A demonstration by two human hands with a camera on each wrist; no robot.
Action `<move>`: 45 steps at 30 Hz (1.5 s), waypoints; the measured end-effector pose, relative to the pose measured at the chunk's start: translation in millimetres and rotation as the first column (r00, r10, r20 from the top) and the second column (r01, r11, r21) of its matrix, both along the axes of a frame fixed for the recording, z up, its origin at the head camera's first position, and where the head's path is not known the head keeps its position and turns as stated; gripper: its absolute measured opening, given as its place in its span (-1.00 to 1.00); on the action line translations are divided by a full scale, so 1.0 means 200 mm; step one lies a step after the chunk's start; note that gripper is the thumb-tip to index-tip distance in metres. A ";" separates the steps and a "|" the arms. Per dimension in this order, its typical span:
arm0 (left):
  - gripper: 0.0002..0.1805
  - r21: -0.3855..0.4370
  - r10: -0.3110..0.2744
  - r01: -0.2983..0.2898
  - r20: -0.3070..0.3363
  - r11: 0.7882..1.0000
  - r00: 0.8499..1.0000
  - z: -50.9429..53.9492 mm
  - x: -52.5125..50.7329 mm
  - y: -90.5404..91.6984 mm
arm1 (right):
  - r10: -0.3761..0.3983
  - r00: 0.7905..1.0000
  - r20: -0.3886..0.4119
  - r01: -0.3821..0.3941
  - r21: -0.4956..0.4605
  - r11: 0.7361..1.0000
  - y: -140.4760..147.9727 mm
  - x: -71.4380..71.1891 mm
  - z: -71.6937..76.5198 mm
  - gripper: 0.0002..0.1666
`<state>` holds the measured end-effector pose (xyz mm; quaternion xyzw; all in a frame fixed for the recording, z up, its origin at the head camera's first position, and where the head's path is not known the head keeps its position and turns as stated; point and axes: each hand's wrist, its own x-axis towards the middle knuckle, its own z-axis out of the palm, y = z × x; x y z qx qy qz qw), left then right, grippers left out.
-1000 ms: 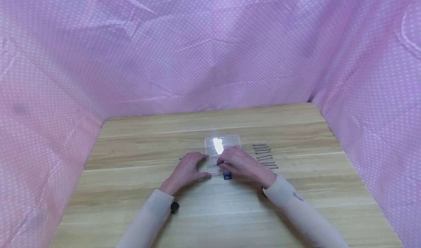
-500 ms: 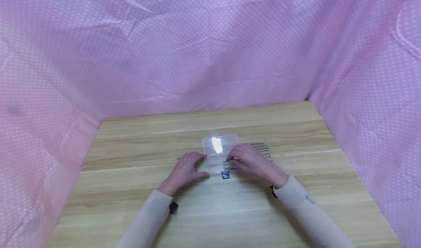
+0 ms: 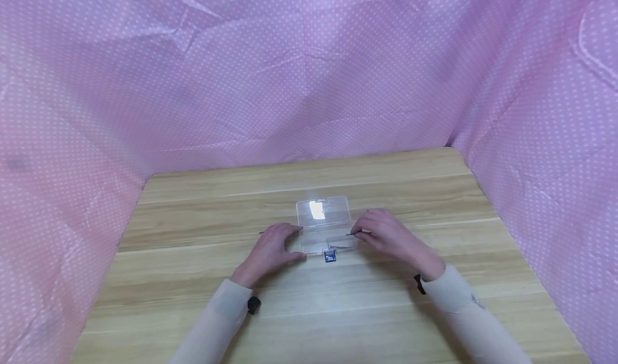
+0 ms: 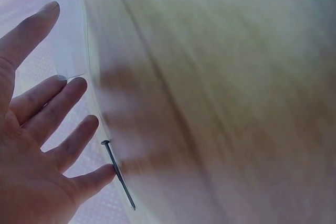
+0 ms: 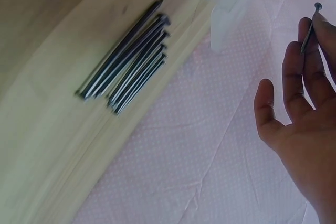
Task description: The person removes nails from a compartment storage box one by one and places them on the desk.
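Note:
A clear plastic box (image 3: 314, 240) lies on the table with its lid (image 3: 330, 212) folded back, away from me. My left hand (image 3: 270, 249) is at the box's left end, thumb and forefinger spread, touching its corners. In the left wrist view, those fingers are mostly straight. Between thumb and fingertips my right hand (image 3: 388, 236) pinches a nail (image 5: 310, 29), near the box's right end. Another nail (image 3: 340, 247) lies in the right part of the box. A blue label or catch (image 3: 330, 255) shows at the front edge.
A row of several nails (image 5: 126, 59) lies on the table (image 3: 309, 321) at the right, mostly hidden behind my right hand in the head view. A single nail (image 4: 119, 174) lies beside my left little finger. Pink dotted cloth (image 3: 309, 85) surrounds the table.
My right hand has moved right with the pinched nail, from over the box to its right end. This uncovers the nail in the box. The left hand stays in place.

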<state>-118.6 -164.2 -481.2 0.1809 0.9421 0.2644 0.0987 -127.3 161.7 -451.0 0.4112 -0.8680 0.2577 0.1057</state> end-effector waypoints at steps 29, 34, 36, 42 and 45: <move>-0.18 -0.023 0.013 -0.013 0.015 1.000 1.000 0.01 0.01 0.02 | -0.036 0.996 -0.078 0.033 -0.036 0.999 0.25 0.09 -0.06 -0.73; -0.20 -0.020 0.019 -0.018 0.018 1.000 1.000 0.01 0.02 0.02 | -0.043 0.998 -0.051 0.043 -0.011 0.999 0.28 0.11 -0.08 -0.72; -0.20 -0.016 0.017 -0.017 0.018 1.000 1.000 0.02 0.02 0.02 | -0.053 0.998 -0.043 0.053 0.006 0.999 0.29 0.12 -0.10 -0.71; -0.21 -0.015 0.017 -0.017 0.015 1.000 1.000 0.02 0.02 0.02 | -0.099 0.995 -0.003 0.099 0.056 0.994 0.33 0.15 -0.11 -0.68; -0.20 -0.012 0.017 -0.017 0.014 1.000 1.000 0.02 0.02 0.02 | -0.107 0.994 0.026 0.105 0.070 0.992 0.34 0.16 -0.12 -0.67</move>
